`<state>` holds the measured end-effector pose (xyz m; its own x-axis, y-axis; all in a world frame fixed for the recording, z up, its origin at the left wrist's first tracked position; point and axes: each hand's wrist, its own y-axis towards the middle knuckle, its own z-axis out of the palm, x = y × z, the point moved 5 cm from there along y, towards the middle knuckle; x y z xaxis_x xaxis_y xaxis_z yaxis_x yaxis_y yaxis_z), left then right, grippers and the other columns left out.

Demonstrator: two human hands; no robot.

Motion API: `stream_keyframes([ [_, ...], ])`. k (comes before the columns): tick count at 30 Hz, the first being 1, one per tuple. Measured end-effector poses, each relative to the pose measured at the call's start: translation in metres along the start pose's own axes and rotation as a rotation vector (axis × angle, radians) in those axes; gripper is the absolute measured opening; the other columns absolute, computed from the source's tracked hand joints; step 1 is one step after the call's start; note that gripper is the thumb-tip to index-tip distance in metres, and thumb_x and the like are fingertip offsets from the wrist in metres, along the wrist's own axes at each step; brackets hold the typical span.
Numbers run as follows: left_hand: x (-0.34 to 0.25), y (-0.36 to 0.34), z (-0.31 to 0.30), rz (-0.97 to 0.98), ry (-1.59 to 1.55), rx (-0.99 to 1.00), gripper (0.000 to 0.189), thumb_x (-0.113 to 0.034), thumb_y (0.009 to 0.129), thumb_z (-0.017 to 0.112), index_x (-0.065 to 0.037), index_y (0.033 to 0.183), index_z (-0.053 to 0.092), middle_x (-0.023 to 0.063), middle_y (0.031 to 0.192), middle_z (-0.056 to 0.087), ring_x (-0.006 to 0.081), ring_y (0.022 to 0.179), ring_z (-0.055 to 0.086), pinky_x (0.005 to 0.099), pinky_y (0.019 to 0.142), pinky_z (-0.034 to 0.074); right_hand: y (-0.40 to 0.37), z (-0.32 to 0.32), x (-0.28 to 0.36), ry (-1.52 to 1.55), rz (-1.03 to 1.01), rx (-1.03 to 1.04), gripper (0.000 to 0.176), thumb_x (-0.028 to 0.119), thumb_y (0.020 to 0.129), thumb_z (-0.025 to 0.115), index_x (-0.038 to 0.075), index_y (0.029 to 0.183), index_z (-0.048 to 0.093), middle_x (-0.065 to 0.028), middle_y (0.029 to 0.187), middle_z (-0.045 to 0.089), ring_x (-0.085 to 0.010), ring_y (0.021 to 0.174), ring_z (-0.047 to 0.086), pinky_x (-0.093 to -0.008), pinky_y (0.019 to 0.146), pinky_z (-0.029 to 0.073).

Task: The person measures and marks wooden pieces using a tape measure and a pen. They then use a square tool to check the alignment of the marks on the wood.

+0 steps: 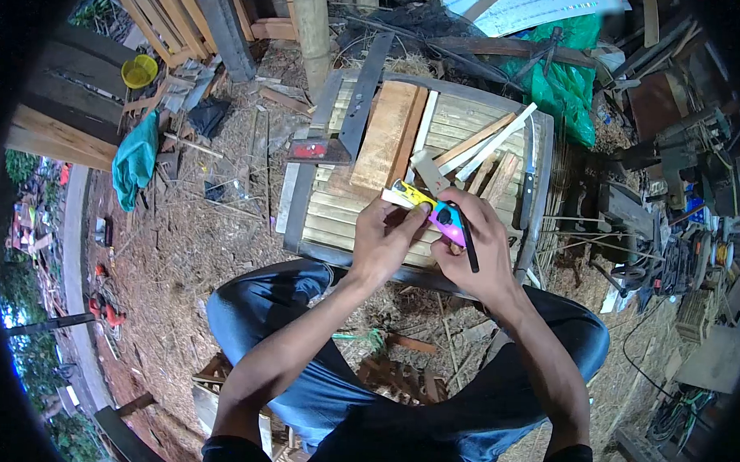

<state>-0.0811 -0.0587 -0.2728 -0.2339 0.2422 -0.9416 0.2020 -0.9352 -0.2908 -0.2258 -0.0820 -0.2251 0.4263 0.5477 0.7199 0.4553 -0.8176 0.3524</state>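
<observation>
Over the slatted bench, both my hands meet around a yellow, blue and pink tool point(449, 222) with a dark round part. My left hand point(383, 240) is closed, thumb pressed on the yellow end, with a short pale wood piece point(397, 198) beneath it. My right hand point(485, 239) is closed around the blue and pink end, and a black pen-like stick point(471, 249) runs along its fingers. Just beyond the fingers is a flat grey metal plate point(429, 171). A thick wood block point(386, 134) lies close past my left hand.
On the slatted bench point(321, 233) lie a metal square point(365, 100), a red-marked tool head point(312, 150), thin wood strips point(504, 136) and a blue-and-black-handled knife point(529, 184). Shavings cover the ground. Green plastic point(574, 96) hangs behind; tools and cables point(690, 413) crowd the right.
</observation>
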Motion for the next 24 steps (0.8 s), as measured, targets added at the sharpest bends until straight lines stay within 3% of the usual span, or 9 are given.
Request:
stream_keyframes([
  [3,-0.001,-0.002,0.000,0.054,0.076,0.015,0.017,-0.009,0.090,0.065,0.003,0.102,0.062,0.0054,0.090,0.067,0.0082,0.078,0.061,0.0235,0.067,0.051,0.007,-0.002,0.003,0.019,0.061,0.027,0.038,0.006,0.070,0.068,0.003,0.107,0.060,-0.0194,0.097,0.062,-0.0389,0.083,0.060,-0.0443,0.072,0.050],
  [10,-0.002,-0.002,0.004,0.162,0.180,0.064,0.021,-0.014,0.095,0.059,0.003,0.107,0.062,0.0023,0.084,0.064,0.0054,0.077,0.057,0.0230,0.063,0.045,0.009,-0.006,0.008,-0.060,0.045,0.095,0.035,0.007,0.072,0.069,0.002,0.106,0.061,-0.0200,0.091,0.060,-0.0380,0.080,0.061,-0.0445,0.070,0.050],
  [11,0.001,-0.003,0.005,0.067,0.056,0.110,0.024,-0.017,0.099,0.054,0.003,0.110,0.060,0.0018,0.084,0.063,0.0058,0.082,0.058,0.0233,0.069,0.048,0.008,-0.005,0.006,-0.077,0.019,0.055,0.034,0.007,0.072,0.070,0.001,0.105,0.061,-0.0195,0.090,0.059,-0.0367,0.078,0.061,-0.0436,0.069,0.050],
  [14,-0.012,-0.007,0.011,0.069,-0.085,0.122,0.027,-0.018,0.101,0.050,0.004,0.116,0.055,0.0021,0.086,0.063,0.0075,0.087,0.060,0.0242,0.077,0.052,0.009,-0.010,0.004,-0.060,0.015,0.004,0.032,0.006,0.072,0.071,0.001,0.103,0.062,-0.0183,0.087,0.059,-0.0338,0.074,0.063,-0.0410,0.065,0.051],
  [18,-0.015,-0.003,0.010,0.076,-0.226,0.130,0.027,-0.013,0.100,0.050,0.005,0.120,0.051,0.0055,0.088,0.065,0.0097,0.088,0.063,0.0251,0.082,0.055,0.015,-0.023,0.009,-0.001,0.066,-0.017,0.028,0.003,0.072,0.071,0.002,0.099,0.062,-0.0158,0.082,0.060,-0.0300,0.068,0.065,-0.0371,0.059,0.052],
  [20,-0.022,-0.002,0.006,0.199,-0.144,0.102,0.030,-0.007,0.097,0.055,0.006,0.123,0.049,0.0086,0.093,0.067,0.0110,0.085,0.065,0.0249,0.078,0.057,0.019,-0.027,0.014,-0.002,0.041,-0.008,0.027,0.003,0.072,0.070,0.002,0.097,0.061,-0.0150,0.080,0.060,-0.0288,0.067,0.066,-0.0360,0.058,0.052],
  [24,-0.020,0.000,0.006,0.244,0.004,0.062,0.033,-0.003,0.093,0.061,0.004,0.123,0.050,0.0106,0.093,0.069,0.0106,0.082,0.065,0.0234,0.073,0.057,0.024,-0.026,0.018,0.028,0.027,0.017,0.027,0.002,0.071,0.071,0.002,0.096,0.062,-0.0152,0.080,0.061,-0.0279,0.067,0.066,-0.0357,0.058,0.052],
])
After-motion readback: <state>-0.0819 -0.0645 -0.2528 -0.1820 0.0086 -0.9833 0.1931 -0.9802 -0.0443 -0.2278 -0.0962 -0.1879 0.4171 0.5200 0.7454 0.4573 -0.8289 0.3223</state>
